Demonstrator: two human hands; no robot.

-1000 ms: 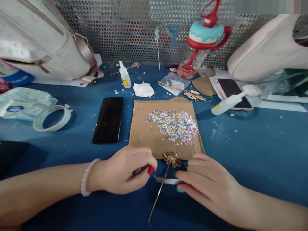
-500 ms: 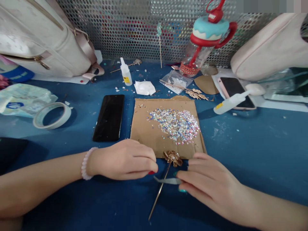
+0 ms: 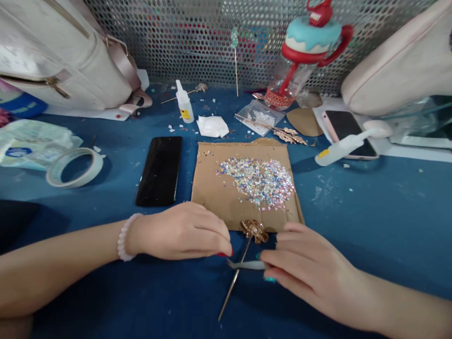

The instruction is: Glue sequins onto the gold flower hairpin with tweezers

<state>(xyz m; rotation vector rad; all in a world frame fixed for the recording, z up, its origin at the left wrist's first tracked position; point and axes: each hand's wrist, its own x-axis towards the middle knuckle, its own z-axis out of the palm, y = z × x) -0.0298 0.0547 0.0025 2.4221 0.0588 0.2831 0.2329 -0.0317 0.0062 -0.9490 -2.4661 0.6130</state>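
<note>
My right hand (image 3: 314, 273) pinches a pair of pale bent-tip tweezers (image 3: 250, 265), their points aimed left across a thin gold stick. That stick belongs to a gold flower hairpin (image 3: 254, 230) with a small pearly centre; its flower lies over the near edge of a cardboard sheet (image 3: 210, 188). My left hand (image 3: 189, 230), wearing a pink bead bracelet (image 3: 123, 238), is closed just beyond the tweezer tips; its curled fingers hide whatever they may hold. A pile of small glittering rhinestones (image 3: 263, 181) is spread on the cardboard.
Left of the cardboard lie a black phone (image 3: 159, 171) and a tape roll (image 3: 75, 168). Behind stand a glue bottle (image 3: 184, 104) and a red-handled cup (image 3: 309, 52). Another glue bottle (image 3: 339, 149) leans on a pink phone (image 3: 348, 129). Bags flank both sides.
Both hands keep nearly the same place. The left fingers have shifted very slightly, and the tweezer tips now look a little apart. The camera view has moved a touch.
</note>
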